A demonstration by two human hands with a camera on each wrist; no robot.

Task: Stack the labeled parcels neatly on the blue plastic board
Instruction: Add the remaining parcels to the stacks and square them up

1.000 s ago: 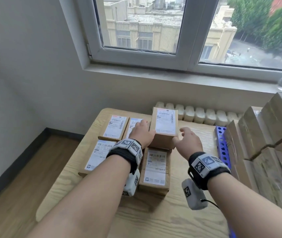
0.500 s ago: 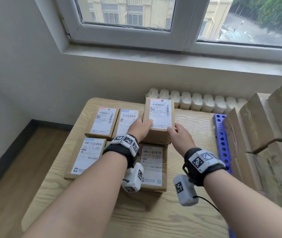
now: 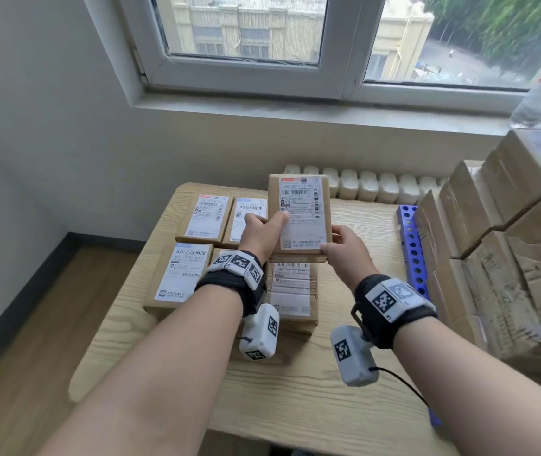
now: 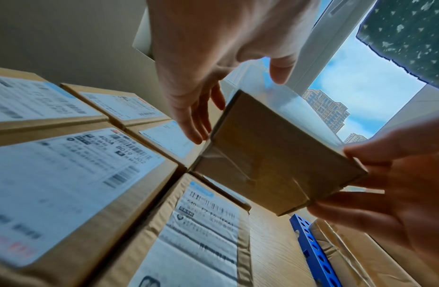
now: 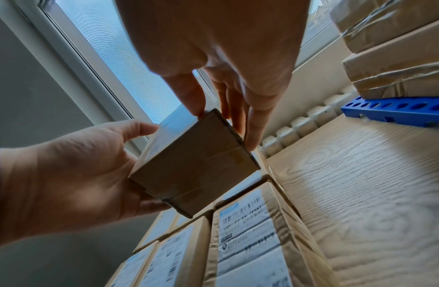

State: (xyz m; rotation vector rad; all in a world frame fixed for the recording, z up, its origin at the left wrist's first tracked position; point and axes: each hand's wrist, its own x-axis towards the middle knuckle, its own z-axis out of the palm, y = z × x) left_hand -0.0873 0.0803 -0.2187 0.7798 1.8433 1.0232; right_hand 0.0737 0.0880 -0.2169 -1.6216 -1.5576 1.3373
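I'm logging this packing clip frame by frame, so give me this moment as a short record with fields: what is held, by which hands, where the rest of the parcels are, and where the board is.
held item: labeled parcel, lifted clear of the others
left hand: grips its left side
right hand: grips its near right corner
other parcels: lying label-up on the wooden table
blue board: at the table's right edge, already carrying taped cartons

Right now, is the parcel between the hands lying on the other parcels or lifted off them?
Lifted. The held parcel hangs tilted between the left hand and right hand, its underside clear of the parcels below.
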